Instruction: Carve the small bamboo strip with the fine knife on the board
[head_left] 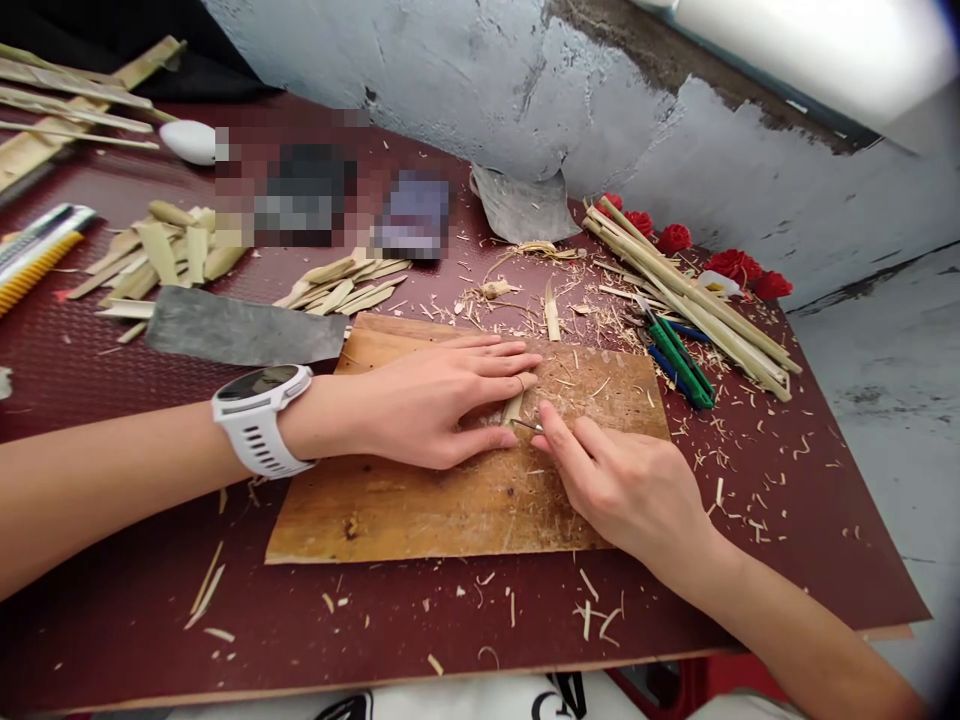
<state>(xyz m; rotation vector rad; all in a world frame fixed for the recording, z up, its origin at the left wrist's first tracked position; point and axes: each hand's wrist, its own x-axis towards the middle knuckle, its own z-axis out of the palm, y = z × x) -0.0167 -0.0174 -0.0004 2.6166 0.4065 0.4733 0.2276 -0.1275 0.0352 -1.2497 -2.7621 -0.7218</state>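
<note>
My left hand (427,400), with a white watch on the wrist, lies flat on a wooden board (420,515). Its fingers are stretched out, the index fingertip pressing on a small pale strip of plant stalk (514,404) and the thumb tip just beside it. From the right, my right hand (622,480) is closed around a thin carving tool (527,426). Only the tool's slim metal end shows, touching or very near the lower end of the strip. The handle is hidden inside my fingers. Fine shavings lie on the board around both hands.
Behind the board lie a grey flat strip (244,328), cut pale pieces (352,285) and a curved grey sheet (525,205). A green-handled cutter (681,362), long stalks (697,295) and red flowers (675,238) are at right. Shavings litter the dark red table (300,640); a wall stands behind.
</note>
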